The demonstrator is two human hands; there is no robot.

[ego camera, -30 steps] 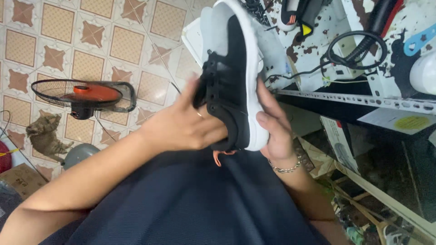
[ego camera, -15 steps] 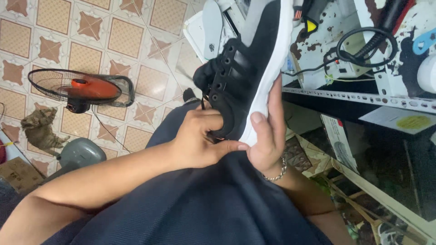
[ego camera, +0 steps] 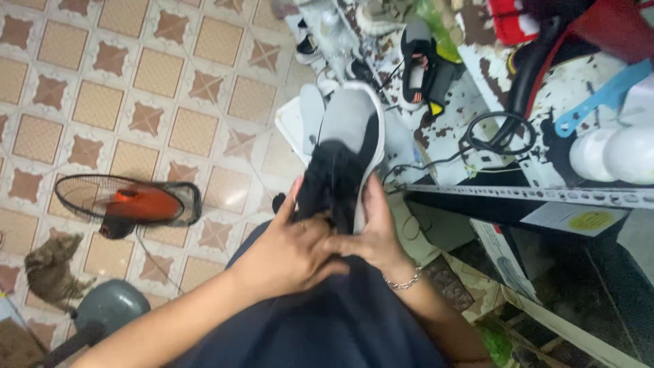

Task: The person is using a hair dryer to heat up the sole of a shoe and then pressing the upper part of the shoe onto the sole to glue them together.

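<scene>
The shoe [ego camera: 344,160], black with a grey toe and a white sole, stands nearly upright over the person's lap, toe pointing away and heel down between both hands. To the right of the shoe, the metal front edge of the worktop [ego camera: 531,194] runs close by, only a narrow gap between it and the white sole. The worktop behind that edge is crowded: a coiled black cable [ego camera: 501,133] lies near the shoe's right side, a black glue gun [ego camera: 426,65] sits just beyond the toe, and a blue plastic tool [ego camera: 599,95] and white round containers [ego camera: 613,153] lie farther right. Left of the shoe the tiled floor [ego camera: 136,82] opens out, with room as far as a small fan with an orange hub [ego camera: 129,204] lying well apart from the shoe, and a cat [ego camera: 54,269] beyond the fan. A white flat sheet [ego camera: 293,126] lies on the floor just behind the shoe's left side.

The left hand [ego camera: 293,249] wraps over the heel from the left, its grip closed on the black upper with the thumb raised along the shoe's side. The right hand [ego camera: 371,235], a chain bracelet [ego camera: 405,281] at its wrist, cups the sole side, fingers lying flat against the white edge and clamped to the shoe. Both hands touch each other below the heel, above the dark cloth [ego camera: 327,320] of the lap.
</scene>
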